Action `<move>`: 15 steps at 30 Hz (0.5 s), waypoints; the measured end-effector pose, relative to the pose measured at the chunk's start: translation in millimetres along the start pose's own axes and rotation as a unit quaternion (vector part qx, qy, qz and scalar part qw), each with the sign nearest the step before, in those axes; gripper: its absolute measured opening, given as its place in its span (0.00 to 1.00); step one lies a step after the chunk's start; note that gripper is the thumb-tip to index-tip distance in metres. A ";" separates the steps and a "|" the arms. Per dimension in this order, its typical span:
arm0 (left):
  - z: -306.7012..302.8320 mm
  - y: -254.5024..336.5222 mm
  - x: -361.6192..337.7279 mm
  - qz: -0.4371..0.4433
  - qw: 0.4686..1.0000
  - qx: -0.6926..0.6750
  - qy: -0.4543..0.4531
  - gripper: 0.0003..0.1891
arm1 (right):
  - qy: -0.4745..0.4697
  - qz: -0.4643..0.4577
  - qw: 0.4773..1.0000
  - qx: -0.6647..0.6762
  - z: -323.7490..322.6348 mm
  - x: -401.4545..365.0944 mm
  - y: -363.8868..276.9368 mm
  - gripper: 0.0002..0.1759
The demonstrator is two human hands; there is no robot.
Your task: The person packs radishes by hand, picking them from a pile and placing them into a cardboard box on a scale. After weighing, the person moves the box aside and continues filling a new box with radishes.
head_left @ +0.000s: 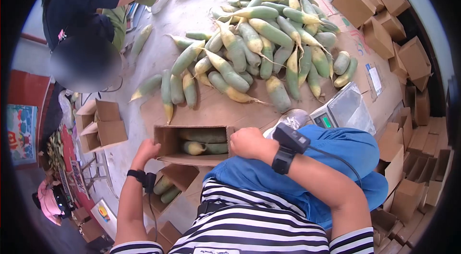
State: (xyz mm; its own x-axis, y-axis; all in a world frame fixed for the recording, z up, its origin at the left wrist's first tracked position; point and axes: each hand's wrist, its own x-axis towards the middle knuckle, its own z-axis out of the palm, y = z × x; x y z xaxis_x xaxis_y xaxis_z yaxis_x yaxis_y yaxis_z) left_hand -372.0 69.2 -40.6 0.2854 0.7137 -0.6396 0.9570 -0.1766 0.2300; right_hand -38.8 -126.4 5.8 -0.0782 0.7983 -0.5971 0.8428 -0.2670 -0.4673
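Observation:
An uncovered cardboard box [192, 159] sits in front of me, with several green radishes [204, 136] lying lengthwise inside. My left hand [150, 149] is closed on the box's left end. At the right end, my right hand [252, 143] grips the same box with curled fingers. Beyond it rises a large heap of green radishes [240, 47], pale yellow at their tips, spread over flattened cardboard. A digital scale [343, 107] with a lit green display stands right of my right hand, by my bent knee.
Another box [185, 175] of radishes sits below the held one. An open box [108, 124] stands at the left. Many cardboard boxes [413, 143] are stacked along the right. A person [84, 14] in a dark shirt works at the upper left; another person [50, 203] is farther back.

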 end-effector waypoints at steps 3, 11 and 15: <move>3.0 -33.0 7.0 -0.048 0.992 -0.095 -0.069 0.17 | 0.028 -0.064 0.997 -0.019 -32.8 -21.9 5.5 0.14; 12.7 -27.5 20.3 -0.002 0.995 -0.097 -0.009 0.15 | 0.223 0.011 0.971 -0.088 -121.6 -152.6 43.5 0.09; 8.3 -52.0 11.1 -0.040 0.987 -0.158 -0.013 0.15 | 0.299 0.070 0.951 -0.045 -135.0 -213.9 77.4 0.08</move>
State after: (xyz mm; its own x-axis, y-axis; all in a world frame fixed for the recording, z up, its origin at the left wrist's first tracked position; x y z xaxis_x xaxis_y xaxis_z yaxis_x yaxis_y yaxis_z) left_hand -418.2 80.7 -65.8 0.2146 0.6989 -0.6822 0.9143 0.1020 0.3921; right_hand 115.1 -244.9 185.4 0.3315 0.9299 -0.1591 0.8672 -0.3667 -0.3367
